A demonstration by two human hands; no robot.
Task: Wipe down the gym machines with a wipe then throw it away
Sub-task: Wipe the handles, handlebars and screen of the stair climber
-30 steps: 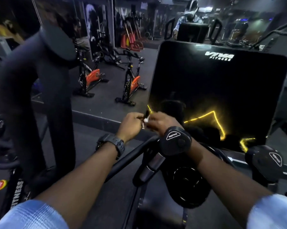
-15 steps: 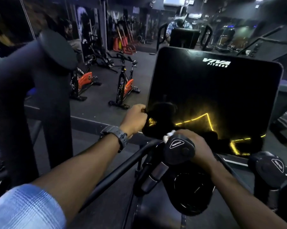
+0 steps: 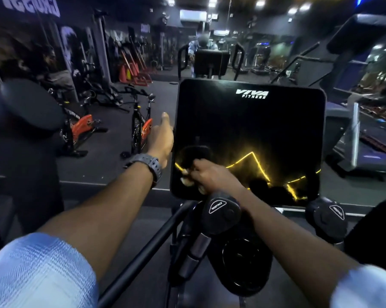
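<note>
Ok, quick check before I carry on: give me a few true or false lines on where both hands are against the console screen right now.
1. The right hand is on the lower left of the console screen. True.
2. The left hand grips a resistance knob. False: it is at the screen's left edge.
3. The screen shows VIVA FITNESS lettering. True.
4. The watch is on the right wrist. False: left wrist.
</note>
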